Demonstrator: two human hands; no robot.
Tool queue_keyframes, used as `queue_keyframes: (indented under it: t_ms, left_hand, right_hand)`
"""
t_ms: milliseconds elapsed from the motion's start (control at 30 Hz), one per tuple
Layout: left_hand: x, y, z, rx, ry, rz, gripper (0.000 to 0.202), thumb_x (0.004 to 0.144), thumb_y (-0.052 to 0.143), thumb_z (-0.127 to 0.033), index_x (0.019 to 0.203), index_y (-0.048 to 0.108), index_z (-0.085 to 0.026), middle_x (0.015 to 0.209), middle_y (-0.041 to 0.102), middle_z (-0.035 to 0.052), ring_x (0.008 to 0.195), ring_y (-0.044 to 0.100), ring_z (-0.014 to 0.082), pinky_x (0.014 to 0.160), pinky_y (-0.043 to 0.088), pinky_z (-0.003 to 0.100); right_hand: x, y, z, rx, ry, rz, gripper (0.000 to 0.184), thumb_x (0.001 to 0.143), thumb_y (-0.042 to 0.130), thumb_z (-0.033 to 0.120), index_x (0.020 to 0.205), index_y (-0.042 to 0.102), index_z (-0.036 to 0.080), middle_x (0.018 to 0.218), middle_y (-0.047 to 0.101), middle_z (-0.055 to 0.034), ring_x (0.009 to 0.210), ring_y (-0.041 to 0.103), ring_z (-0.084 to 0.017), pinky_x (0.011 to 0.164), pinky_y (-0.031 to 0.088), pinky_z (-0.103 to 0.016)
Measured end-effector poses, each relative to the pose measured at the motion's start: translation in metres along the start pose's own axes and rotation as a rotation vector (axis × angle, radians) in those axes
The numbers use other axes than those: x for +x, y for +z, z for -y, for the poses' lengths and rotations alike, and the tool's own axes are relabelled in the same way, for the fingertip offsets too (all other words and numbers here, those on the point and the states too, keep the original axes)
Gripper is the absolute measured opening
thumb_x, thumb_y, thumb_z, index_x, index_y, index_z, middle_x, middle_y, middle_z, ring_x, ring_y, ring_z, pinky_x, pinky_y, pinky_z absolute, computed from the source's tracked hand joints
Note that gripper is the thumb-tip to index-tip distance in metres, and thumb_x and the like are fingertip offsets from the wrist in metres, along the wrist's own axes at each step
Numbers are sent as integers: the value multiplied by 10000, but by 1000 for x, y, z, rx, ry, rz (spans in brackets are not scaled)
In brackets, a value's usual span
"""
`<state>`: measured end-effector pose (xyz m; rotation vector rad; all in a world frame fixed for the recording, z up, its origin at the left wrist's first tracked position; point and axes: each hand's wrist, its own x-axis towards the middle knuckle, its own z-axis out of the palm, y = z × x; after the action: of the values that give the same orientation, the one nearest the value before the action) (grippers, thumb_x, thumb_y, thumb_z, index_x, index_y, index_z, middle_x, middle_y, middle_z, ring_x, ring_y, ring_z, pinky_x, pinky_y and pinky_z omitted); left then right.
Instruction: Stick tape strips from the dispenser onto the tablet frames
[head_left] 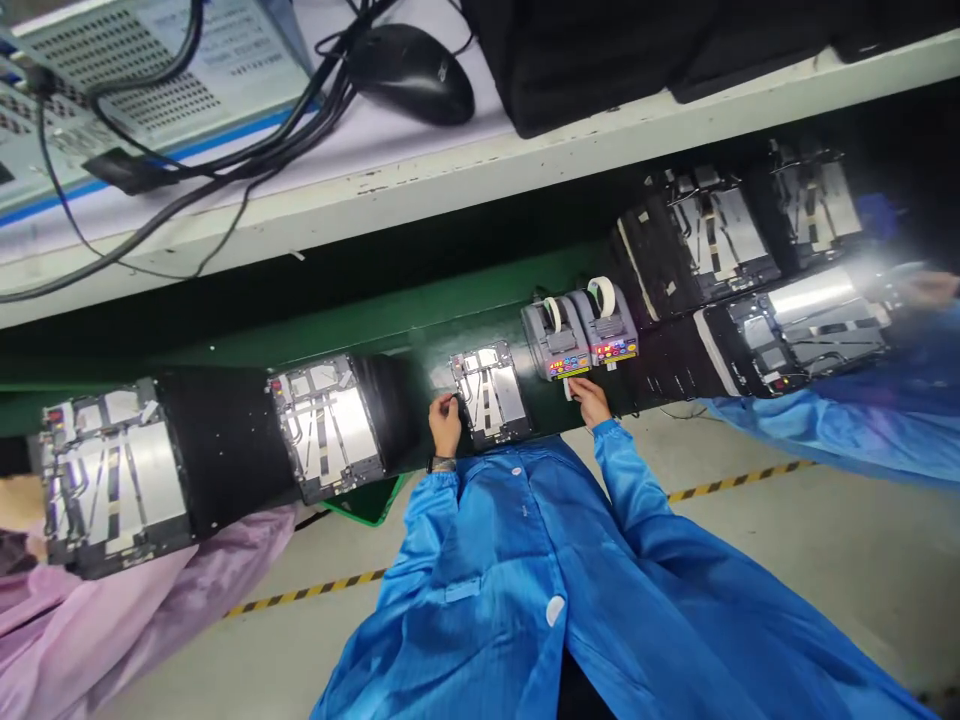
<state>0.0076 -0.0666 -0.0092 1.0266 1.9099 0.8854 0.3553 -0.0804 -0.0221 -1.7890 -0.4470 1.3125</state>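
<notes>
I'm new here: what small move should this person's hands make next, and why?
Probably the right hand should draw the white tape strip clear of the tape dispenser: that hand is right at the strip, while the left hand is beside the opened electronic device.

Electronics assembly line on a factory floor, by the look of it. Opened flat electronic units [487,400], silver plates and dark strips exposed, are spread along a green bench [450,325] across mid-frame. Two tape dispensers [556,345] with lit button panels right of centre. Blue smock [480,560] at bottom centre, pink sleeve [187,590] lower left, another blue sleeve [832,425] at right: several people side by side. Black-and-yellow floor tape [315,592] below the bench. Shelf [450,170] on top carries vented metal-cased equipment [255,60], upper left.
</notes>
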Motion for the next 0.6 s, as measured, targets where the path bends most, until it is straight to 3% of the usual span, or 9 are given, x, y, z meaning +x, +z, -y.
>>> queue_keyframes:
  t_ms: [100,233,333,400,500,533,600]
  left_hand:
    - [7,6,17,-90,-81,24,308,907,637,-426,1089,680,-181,1142,719,115,1003,670,197,1000,521,390]
    - [11,14,24,-179,-126,87,346,900,640,-470,1085,679,-181,1114,733,109,988,684,189,926,552,361]
    - [13,17,26,-197,-132,128,368,891,651,-489,1091,680,-183,1096,740,109,979,688,183,902,557,350]
    - [15,17,28,-199,-137,154,388,898,632,-524,1084,679,-187,1077,742,103,957,691,175,876,562,337]
    - [20,17,28,-201,-126,169,413,918,593,-560,1061,675,-182,1030,742,94,930,693,173,851,565,330]
    - [22,17,28,-209,-121,169,412,922,592,-558,1058,674,-178,1019,742,93,925,695,175,848,565,331]
    - [28,17,25,-225,-116,172,401,926,598,-544,1057,676,-173,1001,741,91,913,697,181,841,566,334]
  right_hand:
    - [-3,-7,-9,65,39,-24,490,534,827,597,809,697,213,793,705,-33,737,647,-184,673,481,-299]
    - [-14,-18,-5,20,79,33,498,470,891,567,752,694,207,700,680,-26,664,622,-173,622,469,-292]
    - [-27,-14,11,-150,38,167,481,520,881,568,769,728,185,694,693,-30,649,609,-162,622,464,-287]
    - [-32,9,29,-307,-21,357,428,600,855,545,776,743,171,704,706,-33,658,617,-161,643,474,-286]
    - [-30,79,61,-578,-108,653,301,703,825,440,755,747,154,730,723,-34,697,648,-161,688,503,-274]
    - [-27,107,72,-705,-119,714,264,720,829,396,724,742,147,712,718,-34,697,651,-161,688,510,-269]
    - [-20,159,93,-893,-189,686,262,757,840,354,694,726,126,672,700,-32,715,657,-159,710,519,-257]
